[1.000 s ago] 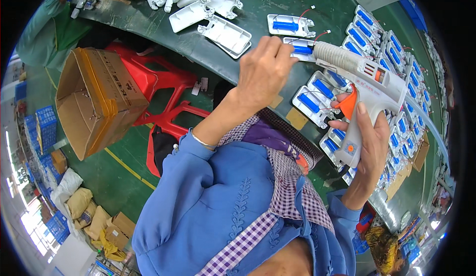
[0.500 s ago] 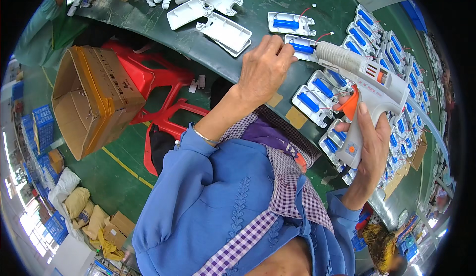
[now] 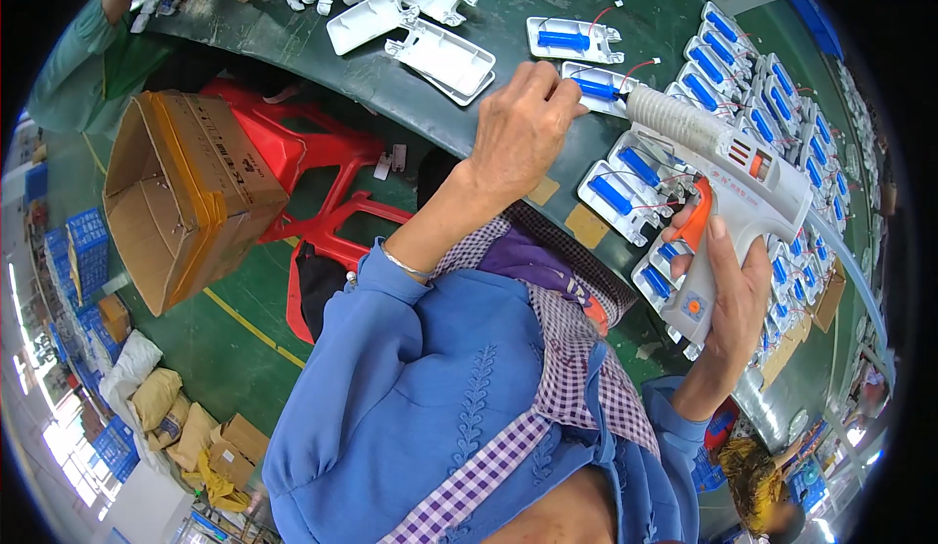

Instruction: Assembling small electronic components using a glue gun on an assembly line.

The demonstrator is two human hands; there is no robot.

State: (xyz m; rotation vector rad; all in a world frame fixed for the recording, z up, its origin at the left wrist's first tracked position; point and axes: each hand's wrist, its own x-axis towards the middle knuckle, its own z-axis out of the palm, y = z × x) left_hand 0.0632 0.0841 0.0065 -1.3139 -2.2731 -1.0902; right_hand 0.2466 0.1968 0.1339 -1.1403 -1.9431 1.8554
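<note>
My right hand (image 3: pixel 728 290) grips a white hot glue gun (image 3: pixel 743 177) with an orange trigger, its fingers around the handle. The gun's nozzle points left, at a white plastic shell (image 3: pixel 611 107) with a blue cylindrical battery (image 3: pixel 598 88) and thin red wires. My left hand (image 3: pixel 528 129) is closed at that shell's near left edge, thumb and fingers pinched together; the fingertips are partly hidden. Just beyond lies a similar shell (image 3: pixel 572 40) with its own blue battery. Whether glue is coming out cannot be seen.
Many battery-fitted shells (image 3: pixel 718 65) cover the table's right side. Bare white shells (image 3: pixel 445 60) are heaped at the far left of the green table (image 3: pixel 342 75). A red stool (image 3: pixel 332 212) and an open cardboard box (image 3: pixel 186 197) stand left. A hose (image 3: pixel 860 261) curves behind the gun.
The glue gun and my right hand have shifted slightly right and toward me, with the nozzle still by the same shell. My left hand stays almost where it was, at the shell's edge.
</note>
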